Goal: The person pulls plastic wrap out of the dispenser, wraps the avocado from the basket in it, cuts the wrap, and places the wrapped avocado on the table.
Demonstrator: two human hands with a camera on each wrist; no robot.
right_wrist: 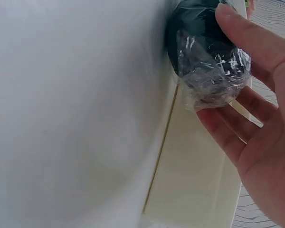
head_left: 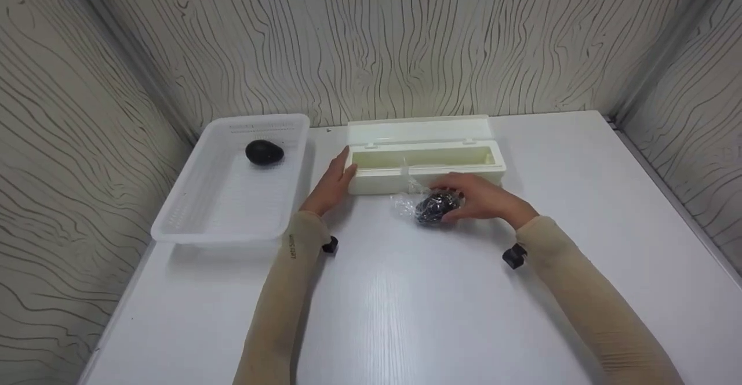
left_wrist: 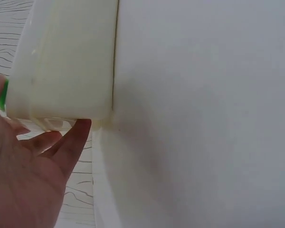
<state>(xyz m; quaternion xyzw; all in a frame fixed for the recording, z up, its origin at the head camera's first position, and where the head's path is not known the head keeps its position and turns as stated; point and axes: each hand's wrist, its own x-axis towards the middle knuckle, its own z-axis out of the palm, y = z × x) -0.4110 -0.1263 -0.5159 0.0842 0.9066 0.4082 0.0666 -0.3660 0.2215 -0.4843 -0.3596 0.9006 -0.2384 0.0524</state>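
On the white table point(head_left: 371, 315), seen from the head, a long cream box point(head_left: 374, 185) stands near the patterned wall point(head_left: 382, 43), its lid point(head_left: 417, 130) swung back. The left hand point(head_left: 329, 188) rests against the box's left end, fingers fairly straight. Just in front of the box, the right hand point(head_left: 478, 196) holds a dark rounded object point(head_left: 436, 208) wrapped in crinkled clear film point(head_left: 406, 204), thumb on the near side and fingers on the far side; a strip of film reaches up across the box's front edge. Whether the object touches the table, I cannot tell. To the left is a white plastic basket point(head_left: 226, 199) with a dark egg-shaped item point(head_left: 264, 152) lying inside, toward its far end.

From the left wrist, the fingertips touch the box's end, slightly spread, and a green patch point(left_wrist: 3, 95) shows beside one fingertip.

From the right wrist, the thumb presses the wrapped object from one side while the other fingers support it from beneath the film, the box's cream side running just beyond.
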